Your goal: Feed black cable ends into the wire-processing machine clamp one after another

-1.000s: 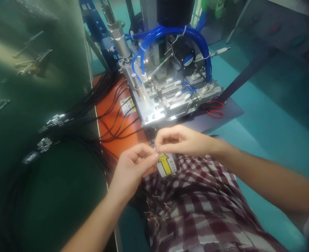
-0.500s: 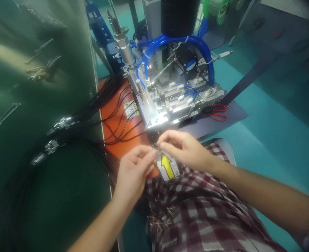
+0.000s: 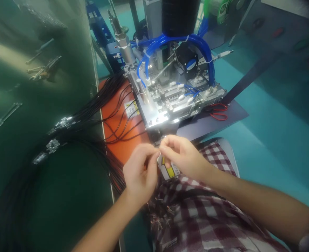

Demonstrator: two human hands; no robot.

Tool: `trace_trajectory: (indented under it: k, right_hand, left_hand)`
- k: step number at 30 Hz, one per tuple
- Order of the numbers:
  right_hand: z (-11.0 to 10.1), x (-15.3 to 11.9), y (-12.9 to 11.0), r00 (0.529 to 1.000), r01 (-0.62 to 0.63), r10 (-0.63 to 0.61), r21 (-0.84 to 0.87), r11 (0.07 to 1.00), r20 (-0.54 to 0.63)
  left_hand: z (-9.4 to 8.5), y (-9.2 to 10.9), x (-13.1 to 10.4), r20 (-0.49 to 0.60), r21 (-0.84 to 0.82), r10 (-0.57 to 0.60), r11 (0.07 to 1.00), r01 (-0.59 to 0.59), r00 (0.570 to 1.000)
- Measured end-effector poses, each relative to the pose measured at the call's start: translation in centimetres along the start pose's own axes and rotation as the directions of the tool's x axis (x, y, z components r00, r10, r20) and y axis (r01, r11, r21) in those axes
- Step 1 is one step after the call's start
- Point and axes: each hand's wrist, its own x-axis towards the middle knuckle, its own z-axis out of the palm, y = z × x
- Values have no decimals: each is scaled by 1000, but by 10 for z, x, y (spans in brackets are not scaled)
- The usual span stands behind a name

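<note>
In front of the metal machine (image 3: 175, 94), my left hand (image 3: 141, 171) and my right hand (image 3: 182, 152) meet fingertip to fingertip. Each is closed in a pinch; whatever lies between the fingers is too small or hidden to name. Beneath them is a white label (image 3: 167, 172) with a yellow arrow, partly covered by my right hand. Thin black cables (image 3: 120, 129) cross the orange surface (image 3: 124, 147) to the left of the machine. Several small wire bits (image 3: 158, 218) lie on the checked cloth (image 3: 201, 206) over my lap.
A thick bundle of black cables (image 3: 15, 185) with shiny connectors (image 3: 53, 145) lies on the green table (image 3: 65, 196) at left. Blue hoses (image 3: 180, 40) arch over the machine. A red wire loop (image 3: 219, 113) rests by its right side. Loose metal pieces (image 3: 45, 70) lie at upper left.
My hands have come together, with the left wrist turned and raised slightly. My right hand has shifted down a little and now covers more of the arrow label.
</note>
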Motion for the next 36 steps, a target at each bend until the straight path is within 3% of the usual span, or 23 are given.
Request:
trace_trajectory:
  k: [1, 3, 4, 6, 8, 15, 18, 21, 23, 26, 28, 32, 36]
  right_hand:
    - [0, 1, -1, 997, -71, 68, 93, 993, 38]
    - [0, 4, -1, 984, -171, 154, 206, 964, 94]
    - [-1, 5, 0, 978, -197, 175, 234, 952, 110]
    - [-3, 7, 1, 977, -205, 183, 264, 942, 109]
    - [-4, 7, 3, 987, -159, 150, 229, 960, 54]
    - [-1, 5, 7, 988, 82, -98, -129, 988, -122]
    - [0, 6, 8, 945, 234, -289, -302, 924, -153]
    - [0, 7, 11, 879, 367, -463, -460, 808, -112]
    - [-2, 8, 13, 893, 352, -434, -420, 837, -118]
    - [-5, 10, 15, 971, 188, -209, -166, 968, -115]
    - [-7, 11, 15, 990, 110, -113, -36, 993, -81]
    - [-10, 9, 13, 985, 143, -144, -10, 990, -98]
    - [-6, 8, 11, 967, 197, -205, -64, 978, -151]
  left_hand:
    - [0, 0, 1, 5, 3, 17, 1000, -17, 1000]
    - [0, -2, 3, 48, -103, -145, 983, 150, 988]
    - [0, -3, 5, 84, -197, -277, 937, 289, 957]
    - [0, -5, 9, 183, -370, -485, 772, 517, 855]
    - [1, -6, 14, 242, -470, -551, 654, 593, 799]
    - [1, -4, 17, 274, -468, -572, 623, 627, 773]
    - [-1, -4, 13, 256, -399, -577, 668, 628, 776]
    - [0, -5, 11, 196, -314, -553, 747, 586, 810]
    - [3, -6, 11, 168, -332, -541, 756, 564, 824]
    - [5, -7, 15, 196, -382, -541, 726, 572, 818]
    - [4, -6, 18, 246, -361, -550, 712, 602, 798]
    - [1, -1, 21, 295, -282, -592, 696, 660, 750]
    - [3, -1, 19, 231, -341, -581, 703, 624, 780]
